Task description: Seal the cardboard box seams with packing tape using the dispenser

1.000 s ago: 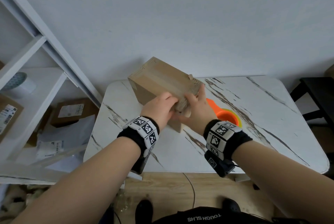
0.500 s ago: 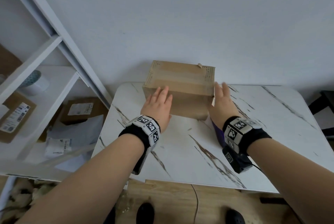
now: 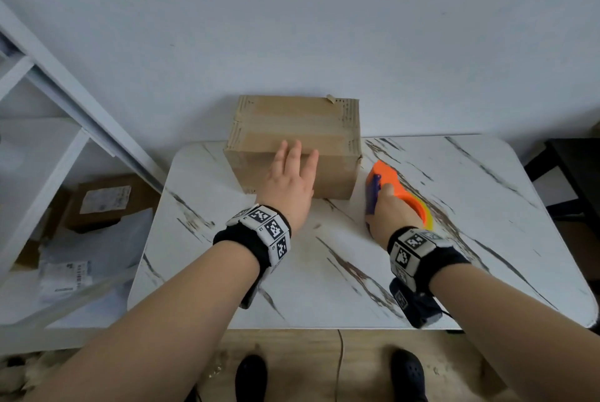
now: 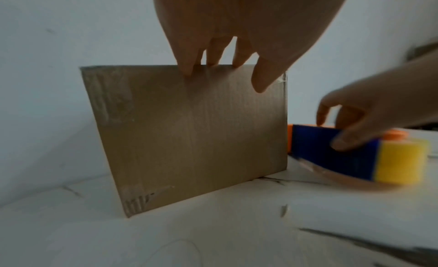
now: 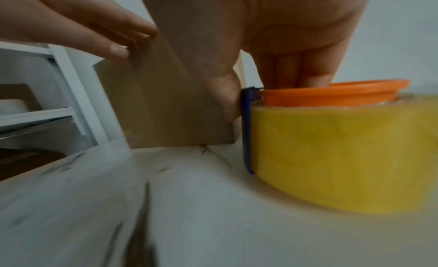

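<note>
A brown cardboard box (image 3: 292, 128) stands at the back of the marble table (image 3: 341, 271), against the wall, with tape strips across its top. My left hand (image 3: 292, 174) lies with straight fingers over the box's near top edge (image 4: 189, 121); its fingertips (image 4: 187, 68) touch that edge. Right of the box lies the orange and blue tape dispenser (image 3: 389, 187) with a yellowish tape roll (image 5: 343, 155). My right hand (image 3: 386, 206) grips it, thumb on the blue plate (image 5: 246, 128), fingers inside the orange hub (image 5: 331, 95). The same dispenser (image 4: 343, 155) and box (image 5: 170, 102) show in the wrist views.
A white shelf unit (image 3: 48, 148) stands left of the table, with parcels and plastic mailers (image 3: 97, 206) beneath. A dark stool (image 3: 574, 167) is at the far right. The table's front half holds nothing; my feet (image 3: 324, 379) show below.
The box was turned square and pushed back against the wall. My right hand left the box's side and took hold of the dispenser; my left hand slid up to the box's top edge.
</note>
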Available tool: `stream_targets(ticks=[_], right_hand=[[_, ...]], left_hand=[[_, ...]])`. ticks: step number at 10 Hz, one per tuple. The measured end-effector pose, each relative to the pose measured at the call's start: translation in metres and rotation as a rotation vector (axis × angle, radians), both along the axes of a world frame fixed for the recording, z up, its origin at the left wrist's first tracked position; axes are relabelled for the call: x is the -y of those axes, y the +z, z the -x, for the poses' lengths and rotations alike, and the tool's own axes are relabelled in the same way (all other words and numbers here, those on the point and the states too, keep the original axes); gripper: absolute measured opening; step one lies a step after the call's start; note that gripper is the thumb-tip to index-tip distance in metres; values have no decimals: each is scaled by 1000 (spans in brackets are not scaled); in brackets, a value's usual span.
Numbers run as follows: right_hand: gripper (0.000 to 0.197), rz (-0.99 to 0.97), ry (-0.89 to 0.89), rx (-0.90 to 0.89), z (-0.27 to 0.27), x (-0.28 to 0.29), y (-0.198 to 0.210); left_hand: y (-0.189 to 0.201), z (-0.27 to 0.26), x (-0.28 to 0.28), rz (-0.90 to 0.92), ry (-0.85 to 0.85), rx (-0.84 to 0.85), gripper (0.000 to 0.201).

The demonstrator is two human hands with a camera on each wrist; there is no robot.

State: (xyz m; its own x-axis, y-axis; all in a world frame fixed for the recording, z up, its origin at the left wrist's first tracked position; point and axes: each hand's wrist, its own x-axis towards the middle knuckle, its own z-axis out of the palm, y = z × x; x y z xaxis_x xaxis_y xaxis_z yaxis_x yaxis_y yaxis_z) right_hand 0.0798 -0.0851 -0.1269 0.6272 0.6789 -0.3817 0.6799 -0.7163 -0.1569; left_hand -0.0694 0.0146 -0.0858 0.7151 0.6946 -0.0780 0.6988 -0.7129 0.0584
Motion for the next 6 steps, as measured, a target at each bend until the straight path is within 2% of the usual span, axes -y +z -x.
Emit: stream_targets(ticks=[1, 2, 3, 4, 5, 6], right_hand=[[47, -79, -55, -62, -12, -21, 1], [32, -118, -18, -52, -22, -32, -1], [32, -90, 37, -45, -28, -34, -4], [24, -54, 34, 20, -29, -33, 11], [28, -179, -12, 62, -30, -38, 49], [35, -320, -11, 18, -31, -44, 87]], left_hand=[[-4, 0, -1, -55, -12, -65, 66], [-6, -3, 0, -92, -10, -94, 70], [-4, -8, 1, -97, 0, -91, 69], [3, -14, 3, -67, 13, -118, 71], [16, -16, 0, -39, 5, -92, 66], [34, -12, -8, -20, -7, -31, 60]])
